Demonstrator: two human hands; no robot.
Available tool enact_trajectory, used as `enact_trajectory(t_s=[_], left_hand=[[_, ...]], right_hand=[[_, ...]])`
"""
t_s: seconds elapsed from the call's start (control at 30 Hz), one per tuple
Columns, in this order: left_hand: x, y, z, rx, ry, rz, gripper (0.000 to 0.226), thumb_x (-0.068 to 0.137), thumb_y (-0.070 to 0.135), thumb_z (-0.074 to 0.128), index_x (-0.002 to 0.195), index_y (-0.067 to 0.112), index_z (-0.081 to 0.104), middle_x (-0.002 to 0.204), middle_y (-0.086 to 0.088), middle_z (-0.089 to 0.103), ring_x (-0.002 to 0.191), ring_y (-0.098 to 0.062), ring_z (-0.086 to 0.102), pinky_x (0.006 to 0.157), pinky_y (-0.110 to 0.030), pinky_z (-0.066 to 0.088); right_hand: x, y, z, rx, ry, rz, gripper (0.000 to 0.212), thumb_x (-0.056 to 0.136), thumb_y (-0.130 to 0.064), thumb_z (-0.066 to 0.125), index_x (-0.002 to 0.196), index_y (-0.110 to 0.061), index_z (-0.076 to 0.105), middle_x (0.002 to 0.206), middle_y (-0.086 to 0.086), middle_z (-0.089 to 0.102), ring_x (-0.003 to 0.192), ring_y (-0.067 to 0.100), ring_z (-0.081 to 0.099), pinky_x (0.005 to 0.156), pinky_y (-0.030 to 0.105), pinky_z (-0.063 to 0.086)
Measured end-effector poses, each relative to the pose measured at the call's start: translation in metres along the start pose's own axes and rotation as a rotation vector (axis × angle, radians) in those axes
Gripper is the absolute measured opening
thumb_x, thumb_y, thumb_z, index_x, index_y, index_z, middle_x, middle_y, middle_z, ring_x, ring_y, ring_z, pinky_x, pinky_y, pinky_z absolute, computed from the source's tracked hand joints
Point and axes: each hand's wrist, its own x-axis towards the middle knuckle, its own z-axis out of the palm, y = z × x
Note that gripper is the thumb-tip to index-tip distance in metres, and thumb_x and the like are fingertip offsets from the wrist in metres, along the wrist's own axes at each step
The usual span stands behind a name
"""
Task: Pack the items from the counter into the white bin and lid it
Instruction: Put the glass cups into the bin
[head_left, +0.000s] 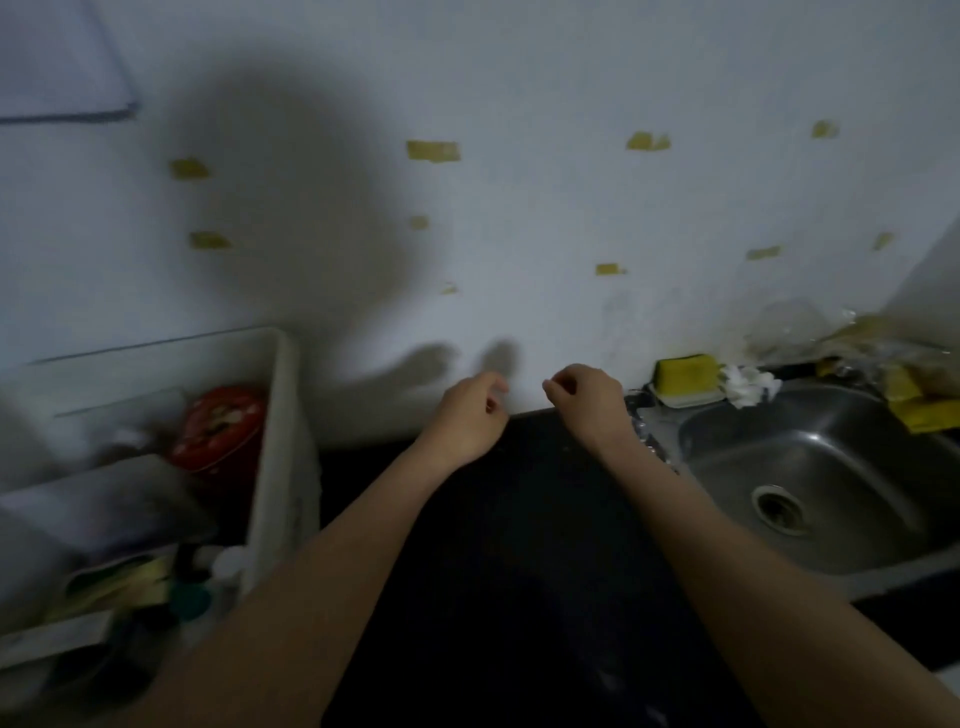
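Standing left of both hands, white bin (280, 457) already holds a red tin (218, 428) and bottles; probably rigid but heavy when loaded, best gripped at opposite rims. Left hand (467, 423) and right hand (587, 400) hover loosely curled, holding nothing, over dark counter (519, 545). Right of them: sink (810, 467), yellow sponge (685, 371). No lid identifiable; no legible writing.

**Two empty hands at the wall**

Mid-frame, the left hand (470, 415) and right hand (587, 397) hover over the dark bench (519, 545), fingers (496, 387) loosely curled, holding nothing. At lower left, the white bin (283, 441) holds a red tin (218, 428). At right lies a steel sink (810, 467).
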Motion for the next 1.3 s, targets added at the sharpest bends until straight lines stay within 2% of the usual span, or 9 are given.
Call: enact_trajectory(t_s=[0.13,0.3,0.43,0.63,0.83,0.93,1.0,1.1,1.3], left_hand=[[0.023,0.039,0.061,0.021,-0.094,-0.004,0.029,0.089,0.007,0.048,0.117,0.011,0.056,0.112,-0.010,0.060,0.098,-0.021,0.058,0.085,-0.028,0.046],[0.047,0.068,0.124,0.070,-0.188,-0.030,0.035,0.085,0.006,0.051,0.120,0.009,0.054,0.111,-0.015,0.060,0.094,-0.024,0.057,0.076,-0.021,0.040],[0.067,0.075,0.162,0.131,-0.229,-0.061,0.039,0.084,0.007,0.056,0.123,0.007,0.053,0.118,-0.018,0.054,0.105,-0.027,0.055,0.083,-0.021,0.039],[0.100,0.072,0.201,0.182,-0.273,-0.105,0.040,0.084,0.011,0.056,0.124,0.009,0.049,0.119,-0.018,0.049,0.101,-0.027,0.055,0.079,-0.022,0.037],[0.132,0.066,0.228,0.188,-0.322,-0.131,0.058,0.086,0.015,0.057,0.138,0.014,0.032,0.121,-0.020,0.038,0.106,-0.033,0.052,0.087,-0.023,0.039],[0.146,0.062,0.235,0.207,-0.362,-0.118,0.073,0.085,0.018,0.061,0.146,0.017,0.021,0.133,-0.023,0.030,0.118,-0.035,0.048,0.104,-0.033,0.040],[0.157,0.056,0.241,0.276,-0.400,-0.097,0.077,0.085,0.018,0.061,0.148,0.020,0.016,0.141,-0.023,0.024,0.122,-0.036,0.046,0.105,-0.042,0.041],[0.174,0.046,0.249,0.435,-0.451,-0.069,0.086,0.087,0.013,0.060,0.150,0.022,0.003,0.152,-0.022,0.010,0.131,-0.037,0.037,0.106,-0.047,0.039],[0.195,0.036,0.269,0.513,-0.505,-0.041,0.088,0.088,0.017,0.059,0.150,0.028,-0.003,0.154,-0.018,0.005,0.134,-0.037,0.033,0.105,-0.049,0.039]], right_hand=[[0.012,0.065,-0.031,-0.018,-0.017,0.058,0.026,0.092,-0.022,0.054,0.097,0.000,0.067,0.101,0.017,0.069,0.096,0.028,0.062,0.079,0.030,0.043],[0.024,0.138,-0.060,0.009,-0.027,0.130,0.021,0.089,-0.016,0.056,0.088,0.002,0.067,0.088,0.017,0.068,0.087,0.028,0.062,0.061,0.021,0.030],[0.036,0.185,-0.068,-0.039,-0.099,0.196,0.018,0.089,-0.017,0.056,0.095,-0.003,0.065,0.097,0.014,0.067,0.094,0.026,0.061,0.073,0.025,0.039],[0.058,0.235,-0.061,-0.031,-0.162,0.242,0.026,0.087,-0.014,0.057,0.108,0.000,0.061,0.110,0.018,0.063,0.106,0.029,0.058,0.083,0.031,0.042],[0.079,0.262,-0.038,-0.011,-0.352,0.244,0.059,0.083,-0.025,0.067,0.132,-0.001,0.043,0.131,0.020,0.047,0.120,0.030,0.047,0.094,0.031,0.040],[0.085,0.266,-0.024,0.003,-0.463,0.206,0.063,0.077,-0.024,0.071,0.129,-0.002,0.042,0.128,0.019,0.046,0.120,0.031,0.046,0.090,0.029,0.039],[0.088,0.268,-0.015,-0.019,-0.506,0.195,0.072,0.073,-0.027,0.075,0.131,-0.004,0.039,0.130,0.016,0.044,0.120,0.029,0.045,0.095,0.033,0.040],[0.090,0.271,-0.003,-0.126,-0.535,0.161,0.086,0.070,-0.030,0.078,0.137,-0.004,0.030,0.133,0.014,0.039,0.121,0.031,0.045,0.098,0.037,0.043],[0.096,0.273,0.014,-0.217,-0.553,0.163,0.083,0.070,-0.021,0.078,0.133,-0.001,0.029,0.129,0.014,0.037,0.114,0.033,0.048,0.090,0.038,0.045]])
